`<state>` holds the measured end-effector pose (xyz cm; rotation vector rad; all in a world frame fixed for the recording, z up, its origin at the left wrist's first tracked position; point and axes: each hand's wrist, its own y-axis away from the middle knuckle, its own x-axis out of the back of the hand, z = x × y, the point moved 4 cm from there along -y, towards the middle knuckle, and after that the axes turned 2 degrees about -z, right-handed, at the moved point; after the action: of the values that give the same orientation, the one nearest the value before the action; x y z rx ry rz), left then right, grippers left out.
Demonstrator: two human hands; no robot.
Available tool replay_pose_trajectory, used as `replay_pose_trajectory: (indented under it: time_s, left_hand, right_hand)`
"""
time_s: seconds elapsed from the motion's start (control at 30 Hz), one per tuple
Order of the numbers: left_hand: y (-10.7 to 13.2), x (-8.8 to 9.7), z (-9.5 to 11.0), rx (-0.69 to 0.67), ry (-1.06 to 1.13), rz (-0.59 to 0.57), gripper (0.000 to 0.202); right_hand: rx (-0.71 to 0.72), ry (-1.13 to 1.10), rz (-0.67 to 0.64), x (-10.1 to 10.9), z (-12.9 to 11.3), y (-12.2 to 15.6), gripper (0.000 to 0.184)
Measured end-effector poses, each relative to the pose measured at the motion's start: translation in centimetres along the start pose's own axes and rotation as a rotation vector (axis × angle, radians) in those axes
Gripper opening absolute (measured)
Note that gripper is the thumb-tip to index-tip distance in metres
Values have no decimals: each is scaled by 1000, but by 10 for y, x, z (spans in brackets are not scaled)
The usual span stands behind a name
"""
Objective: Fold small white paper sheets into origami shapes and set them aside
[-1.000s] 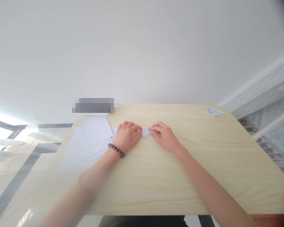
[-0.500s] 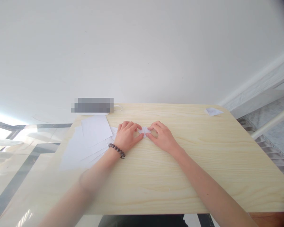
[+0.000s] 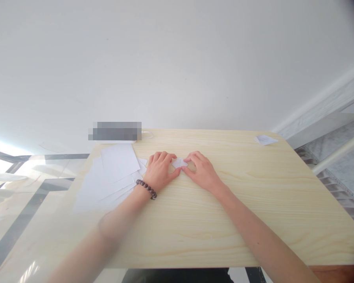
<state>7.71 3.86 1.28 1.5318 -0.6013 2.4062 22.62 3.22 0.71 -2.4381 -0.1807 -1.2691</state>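
Note:
A small folded piece of white paper (image 3: 179, 162) lies at the middle of the wooden table, between my two hands. My left hand (image 3: 161, 169), with a dark beaded bracelet (image 3: 146, 188) at its wrist, grips the paper's left side between thumb and fingers. On the right side, the thumb and forefinger of my right hand (image 3: 203, 169) pinch the paper's edge. Creases run across the paper, but its exact folded shape is too small to make out.
Several loose white sheets (image 3: 120, 162) overlap on the table's left part, partly behind my left forearm. A blurred-out object (image 3: 115, 131) with a white cord stands behind them. Another folded paper (image 3: 266, 139) lies at the back right of the table (image 3: 253, 188), near the wall.
My left thumb has shifted slightly right along the paper's near edge, toward my right thumb. More of the paper's left part shows. My right hand has hardly moved.

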Motion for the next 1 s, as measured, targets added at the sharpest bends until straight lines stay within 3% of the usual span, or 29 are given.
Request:
replay_pose_trajectory:
  time_s: [0.13, 0.33, 0.7, 1.0]
  left_hand:
    - [2, 1, 2, -27, -31, 17, 38]
    - [2, -1, 1, -41, 38, 4, 34]
    - [0, 3, 5, 51, 524, -25, 17]
    - [3, 9, 5, 27, 511, 32, 17]
  right_hand:
    - [-3, 9, 11, -1, 1, 1, 28]
    - [50, 21, -10, -2, 0, 1, 27]
    - [71, -150, -48, 2, -8, 3, 17]
    - [168, -111, -20, 4, -13, 6, 16]
